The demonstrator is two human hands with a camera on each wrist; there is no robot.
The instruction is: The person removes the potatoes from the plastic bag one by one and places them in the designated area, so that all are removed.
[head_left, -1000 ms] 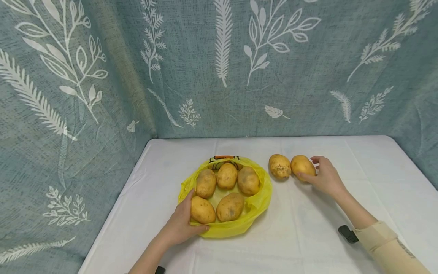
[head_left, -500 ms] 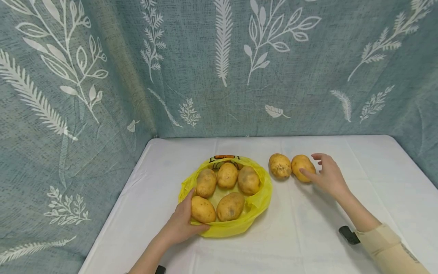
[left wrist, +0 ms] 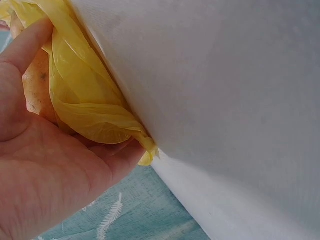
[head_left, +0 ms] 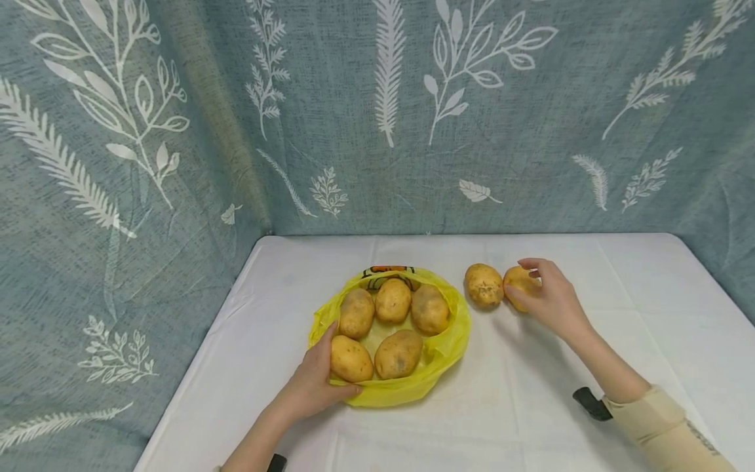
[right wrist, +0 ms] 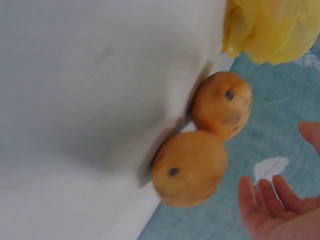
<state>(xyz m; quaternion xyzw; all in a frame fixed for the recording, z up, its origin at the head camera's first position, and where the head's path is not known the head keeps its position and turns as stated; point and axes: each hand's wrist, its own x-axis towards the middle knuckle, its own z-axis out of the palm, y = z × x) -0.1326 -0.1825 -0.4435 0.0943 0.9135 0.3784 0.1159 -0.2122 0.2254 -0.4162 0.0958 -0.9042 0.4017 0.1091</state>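
The left hand (head_left: pixel 312 383) grips the near-left rim of a thin yellow plastic bag (head_left: pixel 407 396) containing five oval tan potatoes (head_left: pixel 398 354). To its right, two loose tan potatoes (right wrist: pixel 190 169) touch on the white cloth-covered table (head_left: pixel 448 432). The right hand (head_left: pixel 553 296), relaxed and holding nothing, hovers by the right one, seemingly the step's focus; lifting it would require curling the fingers round it.

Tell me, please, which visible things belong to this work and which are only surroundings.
Likely part of the work:
yellow bag, held by the left hand
five potatoes visible inside it
two loose potatoes, right hand near one

Only surroundings:
white-covered table
leaf-patterned curtain
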